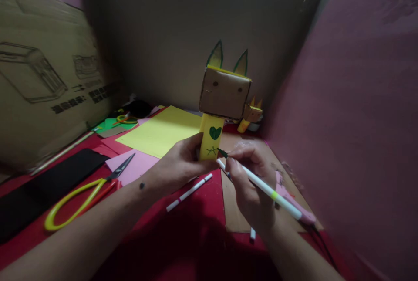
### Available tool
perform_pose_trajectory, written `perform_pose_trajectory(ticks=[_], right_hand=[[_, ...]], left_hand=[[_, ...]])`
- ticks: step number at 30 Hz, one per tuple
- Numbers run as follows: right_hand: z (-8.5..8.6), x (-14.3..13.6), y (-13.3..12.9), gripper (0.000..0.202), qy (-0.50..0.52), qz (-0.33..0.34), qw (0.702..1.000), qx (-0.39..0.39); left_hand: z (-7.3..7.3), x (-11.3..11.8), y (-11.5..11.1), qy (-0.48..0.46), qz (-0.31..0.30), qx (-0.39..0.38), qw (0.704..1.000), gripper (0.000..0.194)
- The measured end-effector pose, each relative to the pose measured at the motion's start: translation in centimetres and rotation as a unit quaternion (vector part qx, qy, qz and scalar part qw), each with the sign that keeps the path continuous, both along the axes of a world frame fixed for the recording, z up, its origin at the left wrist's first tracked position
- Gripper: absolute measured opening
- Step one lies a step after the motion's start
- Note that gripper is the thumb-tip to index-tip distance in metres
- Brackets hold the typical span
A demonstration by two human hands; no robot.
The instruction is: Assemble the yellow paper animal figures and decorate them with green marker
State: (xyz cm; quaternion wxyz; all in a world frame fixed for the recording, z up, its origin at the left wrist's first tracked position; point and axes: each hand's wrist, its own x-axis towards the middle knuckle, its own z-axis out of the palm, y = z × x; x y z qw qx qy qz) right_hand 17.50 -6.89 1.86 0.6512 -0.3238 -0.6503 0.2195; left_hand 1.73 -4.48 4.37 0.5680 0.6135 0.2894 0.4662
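My left hand (183,159) is closed round the lower part of a cardboard puppet (225,91). The puppet has a boxy brown head with two dot eyes, two pointed ears edged in green, and a yellow body. A green heart and a star-like line drawing below it mark the body's front. In my right hand (251,185) is a white marker (261,183) with a yellow-green band, gripped like a pen. Its dark green tip is at the body beside the star-like drawing; whether it touches, I cannot tell.
Yellow-handled scissors (94,194) and a black flat object (48,191) lie left. Behind are yellow paper (163,128) and pink paper (130,167). A white stick-like marker (189,192) lies in front. Right are a cardboard sheet (235,215), a pink glue gun (294,202) and a smaller puppet (253,113).
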Motion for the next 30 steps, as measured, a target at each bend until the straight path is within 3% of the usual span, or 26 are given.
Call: perform_pose_trajectory(ticks=[22, 30], right_hand=[[0.38, -0.39, -0.15, 0.01, 0.0, 0.009, 1.0, 0.002], [0.12, -0.49, -0.57, 0.009, -0.027, 0.015, 0.999, -0.02]], left_hand=[[-0.17, -0.02, 0.09, 0.021, 0.011, -0.007, 1.0, 0.033], [-0.19, 0.13, 0.24, -0.016, -0.002, -0.002, 1.0, 0.024]])
